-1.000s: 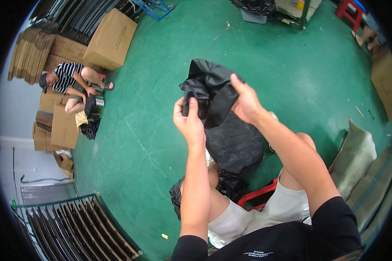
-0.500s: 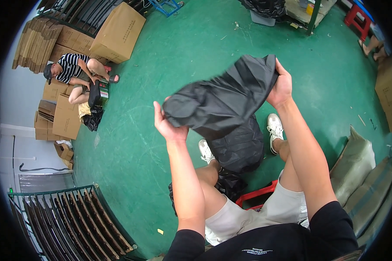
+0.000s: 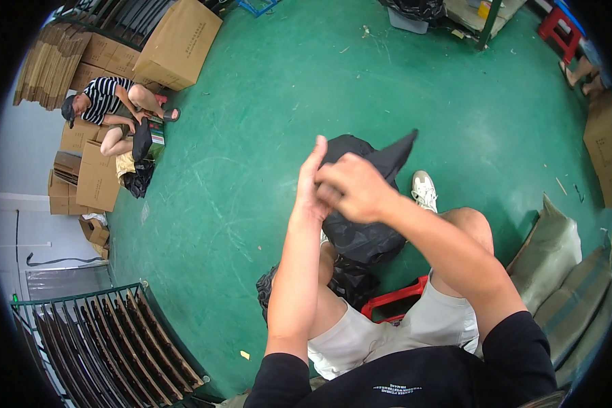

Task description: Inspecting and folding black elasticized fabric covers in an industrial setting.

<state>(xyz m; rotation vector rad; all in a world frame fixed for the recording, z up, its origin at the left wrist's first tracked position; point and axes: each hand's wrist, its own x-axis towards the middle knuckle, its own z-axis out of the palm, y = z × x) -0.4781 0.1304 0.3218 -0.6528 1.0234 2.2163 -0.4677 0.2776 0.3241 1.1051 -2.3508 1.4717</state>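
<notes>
My left hand [image 3: 311, 187] is held up with its thumb stretched upward; its other fingers are mostly hidden behind my right hand. A black cloth piece [image 3: 392, 161] spreads out behind both hands, one pointed end sticking up to the right, and my left hand seems closed on it. My right hand [image 3: 358, 189] crosses to the left, its fingers curled in against the left palm. Motion blurs those fingertips, and what they hold is hidden. Below, between my legs, rests a dark bundle of black material [image 3: 364, 239].
A red plastic stool [image 3: 396, 297] shows between my thighs. Stuffed woven sacks [image 3: 547, 248] lean at my right. At the left, a person in a striped shirt [image 3: 105, 102] sits handling black material beside cardboard boxes [image 3: 98, 178]. A slatted metal rack [image 3: 109, 343] stands at lower left.
My hands have come together from holding the cloth stretched wide. The right hand moved left and across to the left hand, and the cloth has dropped and bunched behind them.
</notes>
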